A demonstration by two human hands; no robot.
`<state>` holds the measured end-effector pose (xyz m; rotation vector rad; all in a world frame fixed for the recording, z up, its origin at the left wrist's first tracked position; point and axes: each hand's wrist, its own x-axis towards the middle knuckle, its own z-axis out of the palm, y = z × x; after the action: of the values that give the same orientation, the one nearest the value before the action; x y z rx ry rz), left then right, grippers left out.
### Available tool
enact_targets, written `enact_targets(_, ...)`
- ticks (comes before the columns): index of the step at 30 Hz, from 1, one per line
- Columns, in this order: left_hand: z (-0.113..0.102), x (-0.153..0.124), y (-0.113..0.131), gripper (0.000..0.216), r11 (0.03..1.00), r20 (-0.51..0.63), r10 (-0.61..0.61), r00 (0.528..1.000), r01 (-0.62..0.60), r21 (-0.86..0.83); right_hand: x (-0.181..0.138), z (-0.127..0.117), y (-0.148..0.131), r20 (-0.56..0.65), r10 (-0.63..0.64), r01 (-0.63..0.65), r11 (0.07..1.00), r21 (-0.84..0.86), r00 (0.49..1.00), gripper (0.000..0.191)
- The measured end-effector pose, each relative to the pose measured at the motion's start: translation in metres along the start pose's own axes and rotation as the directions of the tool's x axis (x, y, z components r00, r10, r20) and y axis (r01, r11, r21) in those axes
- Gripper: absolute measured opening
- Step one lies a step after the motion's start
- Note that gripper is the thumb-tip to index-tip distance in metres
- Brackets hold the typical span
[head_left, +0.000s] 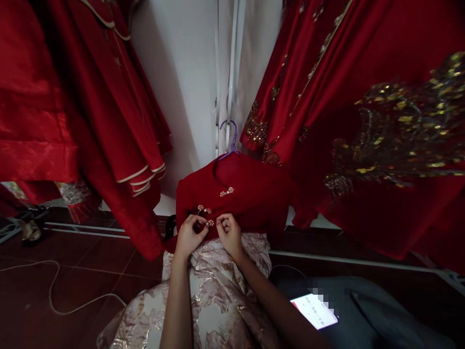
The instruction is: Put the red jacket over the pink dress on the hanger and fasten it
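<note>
A small dress hangs on a purple hanger [229, 140] in front of me, with a red top [250, 189] and a pale floral brocade skirt [214, 291]. Pearl clasps [226, 192] run down the red front. My left hand [189, 235] and my right hand [229, 233] meet at the lowest clasp [209, 223]. Both hands pinch the cloth and the clasp with curled fingers. The left thumb and forefinger sit on the clasp, and the right fingers hold the edge beside it.
Long red satin gowns hang on the left [90, 111]. A red gown with gold embroidery [392, 126] hangs on the right. A white wall [189, 72] is behind. A white cable [51, 286] lies on the dark red tiled floor. A lit phone [314, 310] rests on grey cloth at lower right.
</note>
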<state>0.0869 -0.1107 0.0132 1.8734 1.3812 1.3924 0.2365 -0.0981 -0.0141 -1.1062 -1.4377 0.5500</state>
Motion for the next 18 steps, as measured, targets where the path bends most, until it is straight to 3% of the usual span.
enact_targets(8,-0.0004,0.0000,-0.0065,0.016,0.999,0.051,-0.024,0.998,0.025,-0.021,-0.0008,-0.0001,-0.0011,0.015,-0.026,0.027,0.999,-0.048,1.000,0.012)
enact_targets(18,0.0030,0.0018,-0.0066,0.022,0.989,0.009,-0.120,0.993,0.120,-0.091,0.0025,-0.0001,-0.0021,0.025,-0.057,0.058,0.997,-0.053,0.998,0.012)
